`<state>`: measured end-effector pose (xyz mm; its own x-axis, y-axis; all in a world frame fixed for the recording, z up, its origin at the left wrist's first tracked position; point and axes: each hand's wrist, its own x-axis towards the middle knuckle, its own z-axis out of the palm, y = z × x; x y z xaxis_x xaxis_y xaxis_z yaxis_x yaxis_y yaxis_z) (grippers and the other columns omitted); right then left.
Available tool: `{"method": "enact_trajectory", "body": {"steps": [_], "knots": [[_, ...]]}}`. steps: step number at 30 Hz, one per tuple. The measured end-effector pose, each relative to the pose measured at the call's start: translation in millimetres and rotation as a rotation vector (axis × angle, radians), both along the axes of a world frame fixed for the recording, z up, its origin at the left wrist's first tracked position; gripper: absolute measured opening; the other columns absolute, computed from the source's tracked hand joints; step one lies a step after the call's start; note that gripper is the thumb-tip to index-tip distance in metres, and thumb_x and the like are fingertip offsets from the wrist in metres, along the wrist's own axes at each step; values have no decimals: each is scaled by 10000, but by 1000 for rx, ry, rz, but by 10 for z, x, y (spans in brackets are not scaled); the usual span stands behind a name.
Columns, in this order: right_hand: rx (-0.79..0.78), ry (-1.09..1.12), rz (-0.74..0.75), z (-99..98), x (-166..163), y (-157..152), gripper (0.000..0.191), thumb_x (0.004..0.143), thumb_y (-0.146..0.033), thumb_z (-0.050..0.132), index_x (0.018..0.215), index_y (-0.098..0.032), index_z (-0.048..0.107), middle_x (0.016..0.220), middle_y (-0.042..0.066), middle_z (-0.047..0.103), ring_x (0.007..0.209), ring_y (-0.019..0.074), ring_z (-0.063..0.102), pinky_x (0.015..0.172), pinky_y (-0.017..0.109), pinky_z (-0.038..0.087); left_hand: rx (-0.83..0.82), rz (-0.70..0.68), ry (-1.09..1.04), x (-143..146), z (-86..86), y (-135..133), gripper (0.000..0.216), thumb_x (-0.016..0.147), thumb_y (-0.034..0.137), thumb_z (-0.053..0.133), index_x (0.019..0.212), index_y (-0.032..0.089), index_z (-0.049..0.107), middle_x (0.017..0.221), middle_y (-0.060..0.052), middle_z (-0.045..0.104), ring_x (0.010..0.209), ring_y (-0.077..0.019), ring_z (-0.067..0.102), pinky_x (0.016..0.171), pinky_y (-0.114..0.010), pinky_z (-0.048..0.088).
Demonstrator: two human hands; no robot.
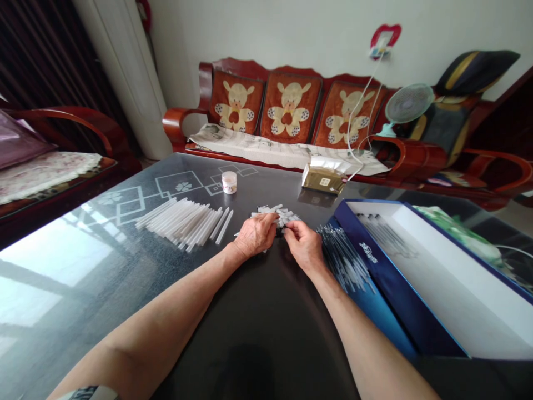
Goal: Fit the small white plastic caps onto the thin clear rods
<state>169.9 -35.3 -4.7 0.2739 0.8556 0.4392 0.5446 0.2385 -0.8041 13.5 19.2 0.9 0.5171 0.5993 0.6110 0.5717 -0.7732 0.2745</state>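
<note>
My left hand [257, 234] and my right hand [306, 245] meet over the middle of the table, fingers closed in a pinch. Something small and dark shows between the fingertips, too small to name. Just beyond them lies a heap of small white pieces [287, 214], partly hidden by my left hand. To the left, long white tapered tubes [187, 219], like pen barrels, lie side by side. Close to my right hand is a bundle of thin clear rods with dark ends [345, 255], like pen refills, on a blue surface.
A long blue box [410, 294] with a white inside stands at right, holding more thin rods [385, 236]. Farther back are a small round tub [229, 182] and a tissue pack [323, 176]. Beyond the dark glossy table [250, 316] is a wooden sofa [183, 118].
</note>
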Motion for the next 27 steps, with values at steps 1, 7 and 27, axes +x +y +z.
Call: {"method": "enact_trajectory", "body": {"steps": [1, 7, 27], "knots": [[-12, 92, -3, -4, 2, 16, 126, 779, -313, 620, 864, -235, 672, 796, 22, 711, 737, 202, 674, 769, 346, 528, 0, -5, 10, 0, 3, -4, 254, 923, 217, 415, 1109, 149, 574, 963, -91, 692, 903, -187, 665, 815, -297, 530], [-64, 403, 59, 7, -18, 57, 204, 739, -352, 649, 881, -210, 687, 788, 12, 715, 732, 185, 698, 677, 298, 552, 28, -7, 90, 4, 5, -32, 261, 954, 257, 407, 1118, 184, 596, 910, -65, 670, 861, -193, 646, 764, -290, 513], [-34, 234, 103, -64, 16, 70, 250, 763, -351, 623, 934, -187, 703, 864, 53, 744, 768, 201, 699, 740, 338, 574, -51, -67, 33, 13, -3, -11, 168, 891, 208, 475, 996, 151, 593, 881, -74, 658, 777, -184, 645, 708, -294, 532]]}}
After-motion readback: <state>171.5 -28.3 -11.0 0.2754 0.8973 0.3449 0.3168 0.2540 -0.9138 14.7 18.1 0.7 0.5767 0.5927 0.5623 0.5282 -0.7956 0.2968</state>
